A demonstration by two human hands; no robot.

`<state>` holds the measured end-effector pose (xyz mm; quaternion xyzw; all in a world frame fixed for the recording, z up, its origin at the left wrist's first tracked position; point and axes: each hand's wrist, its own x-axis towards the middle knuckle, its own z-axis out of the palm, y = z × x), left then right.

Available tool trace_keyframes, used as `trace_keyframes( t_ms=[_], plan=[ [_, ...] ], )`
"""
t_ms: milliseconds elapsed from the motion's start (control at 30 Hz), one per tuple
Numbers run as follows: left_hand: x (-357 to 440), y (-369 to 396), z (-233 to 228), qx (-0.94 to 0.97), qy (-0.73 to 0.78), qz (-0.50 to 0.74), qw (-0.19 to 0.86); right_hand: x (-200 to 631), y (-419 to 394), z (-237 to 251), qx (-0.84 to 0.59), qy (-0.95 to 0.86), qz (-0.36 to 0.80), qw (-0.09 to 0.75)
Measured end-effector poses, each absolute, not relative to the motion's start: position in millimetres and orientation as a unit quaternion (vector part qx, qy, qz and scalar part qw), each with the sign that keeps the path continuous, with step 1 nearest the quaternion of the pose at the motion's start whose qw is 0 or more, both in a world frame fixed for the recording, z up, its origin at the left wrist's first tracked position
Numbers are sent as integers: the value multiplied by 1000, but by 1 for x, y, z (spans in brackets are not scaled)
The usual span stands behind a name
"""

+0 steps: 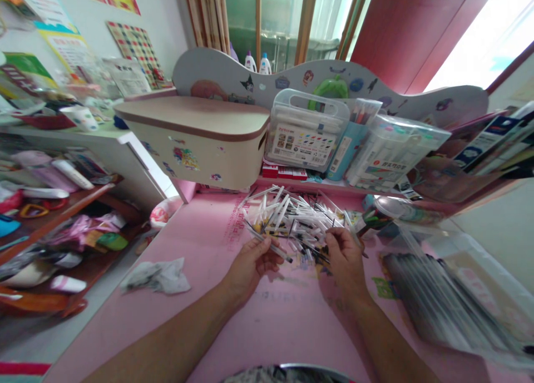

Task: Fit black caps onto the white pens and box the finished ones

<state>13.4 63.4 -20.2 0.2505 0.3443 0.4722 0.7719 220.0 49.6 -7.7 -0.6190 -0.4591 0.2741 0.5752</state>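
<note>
My left hand [253, 262] is closed around a slim pen [282, 253] with a clear barrel and a dark end, held slanting above the pink desk [200, 327]. In front of both hands spreads a loose heap of white pen tubes and black pen parts [287, 210]. My right hand [347, 263] is at the heap's right side with its fingertips pinched together. What they grip is too small to make out. To the right of that hand, a clear plastic box [467, 249] holds a row of many dark-looking pens [438, 299], blurred.
A crumpled tissue [158, 276] lies on the left of the desk. On the shelf behind stand a lidded cream bin [196, 149], a clear marker case [306, 132] and another marker box [392, 155]. A pen-filled cup [379, 213] stands beyond my right hand.
</note>
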Motion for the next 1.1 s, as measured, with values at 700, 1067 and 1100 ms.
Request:
trace_keyframes(
  t_ms=[700, 1067, 1100],
  plan=[
    [17, 64, -15, 243, 355, 492, 757, 221, 47, -7, -691, -710, 60, 121],
    [16, 64, -17, 248, 354, 488, 759, 202, 38, -1, -704, -707, 32, 63],
    [16, 64, -18, 246, 353, 486, 761, 202, 38, -1, -710, -700, 37, 68]
  ],
)
